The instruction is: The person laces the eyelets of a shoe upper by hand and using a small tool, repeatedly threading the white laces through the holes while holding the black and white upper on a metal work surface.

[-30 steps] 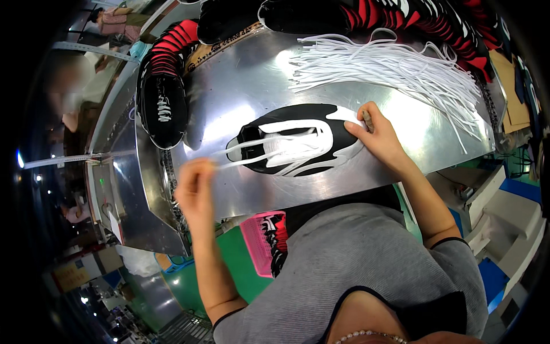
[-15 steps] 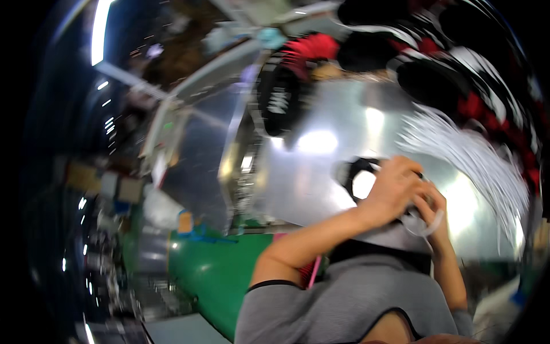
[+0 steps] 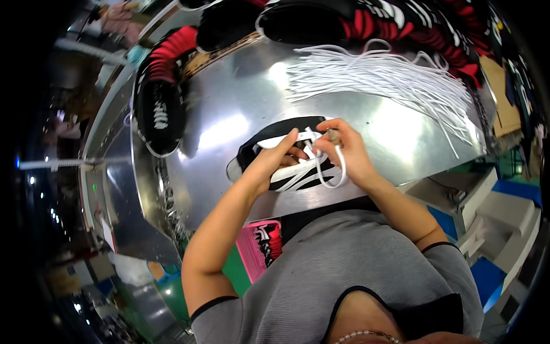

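Note:
A black and white shoe upper (image 3: 249, 150) lies on the metal table in front of me. My left hand (image 3: 277, 160) grips its near side, with the thumb on top and some fingers reaching into the opening. My right hand (image 3: 348, 150) is closed on a white shoelace (image 3: 342, 166), which loops down from the fingers beside the upper. A small brownish thing (image 3: 333, 136) shows at the right fingers; its kind I cannot make out. The fingers partly hide the middle of the upper.
A pile of loose white shoelaces (image 3: 372, 74) spreads across the far right of the table (image 3: 212, 166). Black and red shoes (image 3: 303, 23) line the far edge, and one black shoe (image 3: 157, 114) stands at left. A pink basket (image 3: 250, 252) is below the near edge.
The view has swung, so the table and shoes sit further left and the picture is sharper. My hands, close together before, are now further apart, with the upper more exposed between them.

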`<state>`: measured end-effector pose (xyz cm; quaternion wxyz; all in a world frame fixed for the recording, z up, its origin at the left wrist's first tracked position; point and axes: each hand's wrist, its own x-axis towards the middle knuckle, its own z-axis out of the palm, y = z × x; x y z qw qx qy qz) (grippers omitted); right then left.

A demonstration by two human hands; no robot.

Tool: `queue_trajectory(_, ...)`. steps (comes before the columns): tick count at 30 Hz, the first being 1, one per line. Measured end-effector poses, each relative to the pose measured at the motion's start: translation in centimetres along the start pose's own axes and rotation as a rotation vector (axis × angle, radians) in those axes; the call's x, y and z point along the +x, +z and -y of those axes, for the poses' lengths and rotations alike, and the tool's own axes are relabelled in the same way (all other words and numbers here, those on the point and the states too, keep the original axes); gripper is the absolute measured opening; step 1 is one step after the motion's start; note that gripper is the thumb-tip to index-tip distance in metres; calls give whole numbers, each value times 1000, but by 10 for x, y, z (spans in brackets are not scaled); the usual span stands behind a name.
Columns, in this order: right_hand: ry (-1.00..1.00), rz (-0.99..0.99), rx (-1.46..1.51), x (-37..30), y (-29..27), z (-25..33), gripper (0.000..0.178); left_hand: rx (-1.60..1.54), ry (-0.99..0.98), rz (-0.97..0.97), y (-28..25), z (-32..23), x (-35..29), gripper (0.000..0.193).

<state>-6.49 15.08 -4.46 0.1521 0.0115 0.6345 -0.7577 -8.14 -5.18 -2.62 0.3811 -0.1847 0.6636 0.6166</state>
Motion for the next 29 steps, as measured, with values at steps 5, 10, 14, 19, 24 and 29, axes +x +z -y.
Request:
queue_trajectory(5, 2, 31, -53, -10, -7, -7, 35, 117, 241, -167, 24, 14, -15, 40)
queue_trajectory(10, 8, 44, -371, -14, 1, 9, 33, 8, 431, -323, 39, 24, -23, 20)
queue_trajectory(14, -55, 77, -414, -14, 1, 7, 31, 56, 471, -399, 39, 29, -23, 15)
queue_trajectory(19, -257, 95, -416, -20, -13, 9, 26, 75, 572, -419, 43, 30, -22, 14)
queue_trajectory(24, -218, 102, -386, -16, -18, 11, 23, 40, 545, -407, 45, 31, -23, 14)
queue_trajectory(29, -137, 26, -351, -14, -6, 2, 25, 24, 598, -380, 48, 35, -22, 14)
